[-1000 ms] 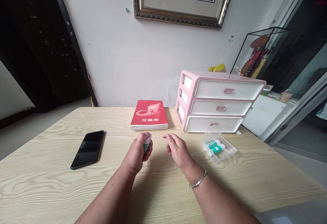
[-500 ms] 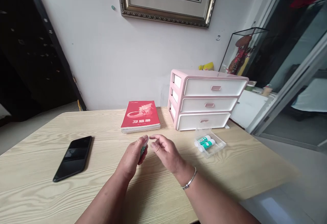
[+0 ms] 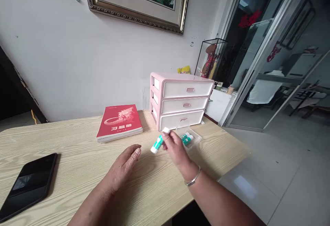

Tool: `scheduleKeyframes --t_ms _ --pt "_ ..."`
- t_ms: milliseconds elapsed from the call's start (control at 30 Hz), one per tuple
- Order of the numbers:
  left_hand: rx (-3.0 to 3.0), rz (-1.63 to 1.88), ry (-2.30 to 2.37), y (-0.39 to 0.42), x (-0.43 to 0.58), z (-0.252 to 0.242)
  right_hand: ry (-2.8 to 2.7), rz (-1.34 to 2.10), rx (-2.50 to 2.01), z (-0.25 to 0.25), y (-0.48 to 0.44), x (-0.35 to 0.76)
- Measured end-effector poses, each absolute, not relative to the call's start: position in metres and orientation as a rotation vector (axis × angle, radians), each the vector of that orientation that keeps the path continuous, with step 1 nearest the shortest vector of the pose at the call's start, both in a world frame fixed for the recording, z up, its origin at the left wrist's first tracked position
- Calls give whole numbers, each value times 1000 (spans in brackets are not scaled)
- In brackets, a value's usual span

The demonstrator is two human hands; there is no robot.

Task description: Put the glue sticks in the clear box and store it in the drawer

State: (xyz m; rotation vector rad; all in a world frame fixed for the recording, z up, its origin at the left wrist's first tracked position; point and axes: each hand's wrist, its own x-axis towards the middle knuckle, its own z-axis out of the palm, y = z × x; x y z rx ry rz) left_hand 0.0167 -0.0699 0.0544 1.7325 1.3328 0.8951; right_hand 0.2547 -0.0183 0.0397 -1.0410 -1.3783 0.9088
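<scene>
My right hand (image 3: 177, 149) grips a green and white glue stick (image 3: 158, 143) near one end, holding it tilted above the table. My left hand (image 3: 126, 164) is empty, fingers stretched out and thumb on top, a short way left of the glue stick. Just beyond my right hand lies a clear plastic box (image 3: 197, 139) with its lid up. Two more glue sticks (image 3: 188, 139) rest in it, partly hidden by my right hand.
A red book (image 3: 120, 122) lies toward the back of the wooden table (image 3: 85, 171). A pink and white drawer unit (image 3: 183, 104) stands behind the clear box. At the left is a black phone (image 3: 28, 184). The table's right edge borders a tiled floor (image 3: 260, 171).
The glue stick has passed from my left hand to my right and moved rightward, toward the clear box. My left hand has let go and opened. The view has turned right.
</scene>
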Motion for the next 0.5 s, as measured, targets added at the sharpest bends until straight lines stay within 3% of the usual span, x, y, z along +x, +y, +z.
scheduleKeyframes --t_ms 200,500 --pt "1907 842 1363 -71 19 60 -1245 630 -1531 56 -8 353" --pt "2020 671 1403 -68 16 56 -1292 550 -1920 56 -5 395"
